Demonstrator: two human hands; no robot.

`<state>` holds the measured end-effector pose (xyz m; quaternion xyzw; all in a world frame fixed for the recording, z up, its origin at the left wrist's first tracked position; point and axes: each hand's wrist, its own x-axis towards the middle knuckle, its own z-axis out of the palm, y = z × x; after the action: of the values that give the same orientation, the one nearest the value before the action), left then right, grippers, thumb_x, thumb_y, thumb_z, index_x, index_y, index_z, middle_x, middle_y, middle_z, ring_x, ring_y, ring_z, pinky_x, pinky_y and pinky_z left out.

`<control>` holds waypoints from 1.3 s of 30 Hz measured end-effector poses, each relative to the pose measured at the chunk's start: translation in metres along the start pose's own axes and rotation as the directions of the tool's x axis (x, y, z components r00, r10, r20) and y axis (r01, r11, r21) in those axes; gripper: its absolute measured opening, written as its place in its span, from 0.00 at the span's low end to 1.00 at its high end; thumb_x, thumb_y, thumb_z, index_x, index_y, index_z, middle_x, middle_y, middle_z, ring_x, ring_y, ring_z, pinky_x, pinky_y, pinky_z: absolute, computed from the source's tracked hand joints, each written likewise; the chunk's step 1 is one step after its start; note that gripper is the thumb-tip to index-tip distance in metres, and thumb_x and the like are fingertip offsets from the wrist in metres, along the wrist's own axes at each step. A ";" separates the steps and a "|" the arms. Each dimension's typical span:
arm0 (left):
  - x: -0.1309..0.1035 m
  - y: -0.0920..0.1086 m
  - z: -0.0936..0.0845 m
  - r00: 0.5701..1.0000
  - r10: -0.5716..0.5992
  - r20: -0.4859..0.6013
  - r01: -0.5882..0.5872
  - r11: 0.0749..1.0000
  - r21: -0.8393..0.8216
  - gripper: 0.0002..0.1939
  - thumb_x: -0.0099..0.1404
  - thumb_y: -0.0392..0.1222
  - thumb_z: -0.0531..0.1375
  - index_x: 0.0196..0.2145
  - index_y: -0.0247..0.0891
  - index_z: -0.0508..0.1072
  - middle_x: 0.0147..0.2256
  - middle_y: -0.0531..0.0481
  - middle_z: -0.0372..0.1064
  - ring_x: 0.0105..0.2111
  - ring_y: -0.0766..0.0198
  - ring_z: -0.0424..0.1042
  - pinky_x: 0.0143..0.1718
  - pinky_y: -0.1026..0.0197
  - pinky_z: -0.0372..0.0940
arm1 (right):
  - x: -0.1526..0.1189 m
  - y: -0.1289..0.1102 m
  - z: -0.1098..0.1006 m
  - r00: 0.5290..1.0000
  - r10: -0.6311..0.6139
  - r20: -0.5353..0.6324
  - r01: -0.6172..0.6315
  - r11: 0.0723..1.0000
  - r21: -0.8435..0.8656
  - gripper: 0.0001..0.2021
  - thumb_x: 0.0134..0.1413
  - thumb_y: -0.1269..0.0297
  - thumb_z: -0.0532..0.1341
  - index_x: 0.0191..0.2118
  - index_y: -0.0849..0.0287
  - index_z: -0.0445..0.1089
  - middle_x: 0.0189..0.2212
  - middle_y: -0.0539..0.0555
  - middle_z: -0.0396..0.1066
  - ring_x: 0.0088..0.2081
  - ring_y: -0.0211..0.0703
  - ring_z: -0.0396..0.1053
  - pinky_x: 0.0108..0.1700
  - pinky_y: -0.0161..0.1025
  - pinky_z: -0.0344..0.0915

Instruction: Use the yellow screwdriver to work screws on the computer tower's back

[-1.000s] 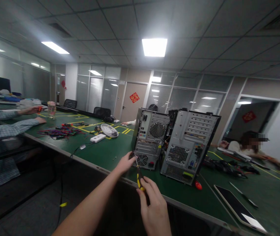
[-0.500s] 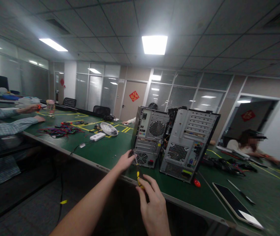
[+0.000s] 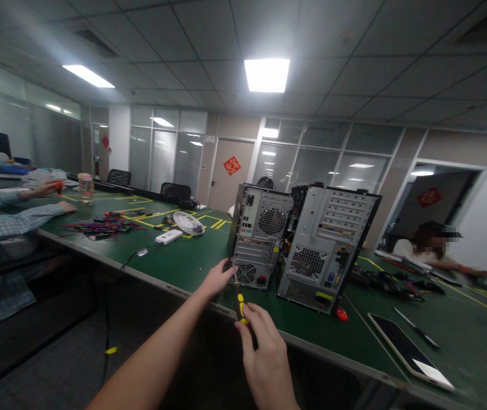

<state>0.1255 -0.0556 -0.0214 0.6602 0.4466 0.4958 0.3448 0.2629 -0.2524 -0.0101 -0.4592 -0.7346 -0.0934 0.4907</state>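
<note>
My right hand [image 3: 264,353] grips the end of a black and yellow screwdriver [image 3: 240,304] between thumb and fingers. The screwdriver's shaft points up to the lower left of the back of a silver computer case [image 3: 254,250]. At that same corner is my left hand [image 3: 219,277], its fingers closed round something dark that I cannot make out, close to the screwdriver's tip. A second computer case [image 3: 311,262] stands upright to the right of the first, its back also facing me.
On the green table [image 3: 158,262] lie a cable pile [image 3: 102,226], a white power strip [image 3: 168,237], a round white grille [image 3: 188,222], a tablet [image 3: 409,350], black cables [image 3: 392,285] and a red object [image 3: 342,314]. People sit at left and right.
The right-hand fingers have drawn closer together on the screwdriver handle. My left hand stays at the case corner. The view has shifted slightly.
</note>
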 end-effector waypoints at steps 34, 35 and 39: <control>0.001 -0.003 0.002 1.000 0.021 -0.008 -0.021 1.000 0.019 0.29 0.64 0.54 0.60 0.59 0.38 0.70 0.59 0.43 0.70 0.59 0.51 0.69 0.62 0.53 0.59 | -0.001 -0.004 0.003 1.000 -0.020 0.002 0.020 1.000 0.003 0.15 0.67 0.66 0.57 0.54 0.55 0.74 0.52 0.60 0.73 0.48 0.48 0.76 0.53 0.42 0.74; 0.002 -0.004 0.002 1.000 0.022 -0.011 -0.022 1.000 0.017 0.29 0.64 0.54 0.60 0.59 0.38 0.70 0.59 0.42 0.70 0.59 0.50 0.69 0.62 0.53 0.59 | -0.001 -0.004 0.003 1.000 -0.016 0.008 0.016 1.000 0.010 0.15 0.67 0.66 0.56 0.55 0.55 0.74 0.52 0.60 0.73 0.49 0.48 0.76 0.53 0.41 0.74; 0.002 -0.005 0.002 1.000 0.018 -0.003 -0.018 1.000 0.020 0.30 0.64 0.55 0.59 0.60 0.37 0.69 0.59 0.41 0.69 0.60 0.50 0.68 0.62 0.53 0.58 | -0.003 -0.002 0.005 1.000 -0.005 0.031 0.005 1.000 0.016 0.15 0.67 0.66 0.56 0.56 0.55 0.73 0.53 0.59 0.72 0.50 0.47 0.76 0.54 0.41 0.73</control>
<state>0.1265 -0.0516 -0.0256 0.6669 0.4459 0.4954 0.3331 0.2583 -0.2524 -0.0139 -0.4548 -0.7440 -0.0813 0.4827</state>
